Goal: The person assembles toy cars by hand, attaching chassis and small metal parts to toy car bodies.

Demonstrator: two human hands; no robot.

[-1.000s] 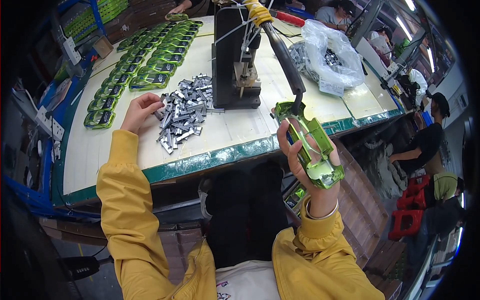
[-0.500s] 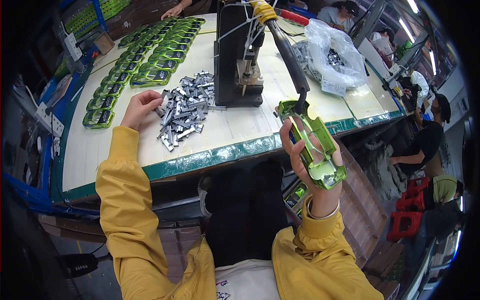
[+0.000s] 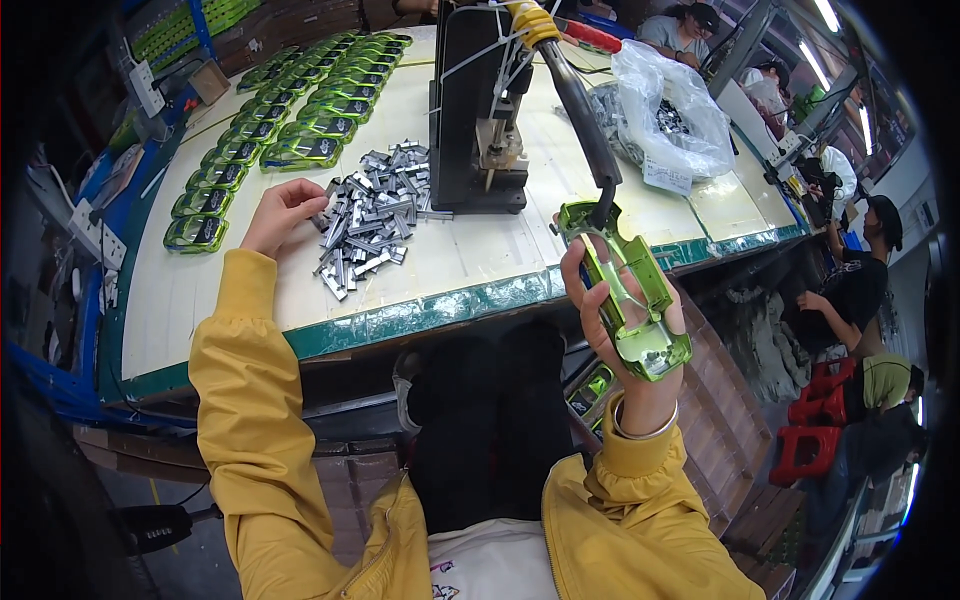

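Note:
My right hand [image 3: 607,345] holds a translucent green toy car body shell [image 3: 652,290], hollow side up, past the table's front edge. The tip of a black rod-like tool [image 3: 578,105], hanging from a stand, reaches into the shell's far end. Over at the left, my left hand [image 3: 280,218] rests by the edge of a heap of small silver-grey clip-like parts [image 3: 375,215]. Its thumb and fingers are pinched together at the heap; what sits between the fingertips is too hidden to tell.
Rows of finished-looking green car shells [image 3: 240,153] lie at the table's left. A black press stand [image 3: 470,110] rises mid-table. Behind it to the right lies a clear plastic bag [image 3: 670,130] of small parts. Red stools [image 3: 808,452] and several people are at the right.
The pale piece that showed at my left fingertips is no longer visible there; that hand has barely moved. My right hand keeps the shell at the tool. A person's hand at the far edge has drawn back.

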